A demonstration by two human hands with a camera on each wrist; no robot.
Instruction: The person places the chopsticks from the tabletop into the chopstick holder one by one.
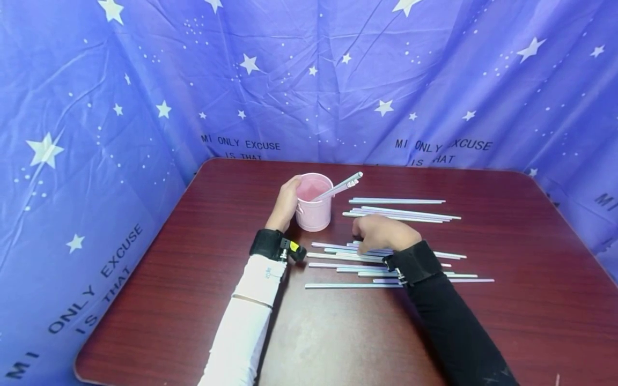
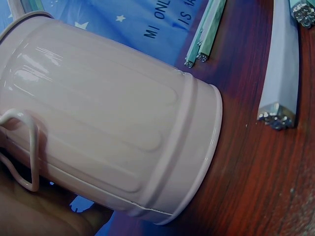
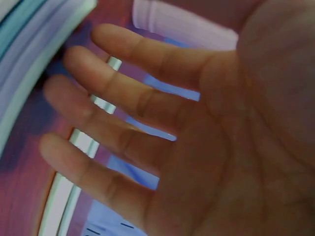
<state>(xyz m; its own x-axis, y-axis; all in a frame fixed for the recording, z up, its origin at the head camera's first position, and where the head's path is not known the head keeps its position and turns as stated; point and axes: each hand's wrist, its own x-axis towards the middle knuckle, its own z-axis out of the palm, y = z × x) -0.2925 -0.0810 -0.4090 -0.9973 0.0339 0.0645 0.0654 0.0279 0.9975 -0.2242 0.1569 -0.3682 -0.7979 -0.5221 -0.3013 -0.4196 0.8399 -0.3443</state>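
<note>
My left hand (image 1: 288,197) grips a small pink bucket (image 1: 314,215) at its left side, by the rim. Several pale sticks (image 1: 340,186) lean in the bucket, their ends jutting out to the right. The left wrist view shows the bucket's ribbed wall (image 2: 103,103) and a wire-like handle (image 2: 33,147) beside the hand. Over loose sticks (image 1: 333,264) on the table is my right hand (image 1: 384,232). In the right wrist view its fingers (image 3: 91,164) are spread and slightly bent, with nothing held between them and the thumb.
Behind the right hand lie more pastel sticks (image 1: 403,214) in a group, with a few sticks (image 1: 397,201) farther back. All rest on a dark red wooden table (image 1: 212,225) with rounded corners. A blue star-printed curtain (image 1: 314,96) hangs round the back and sides.
</note>
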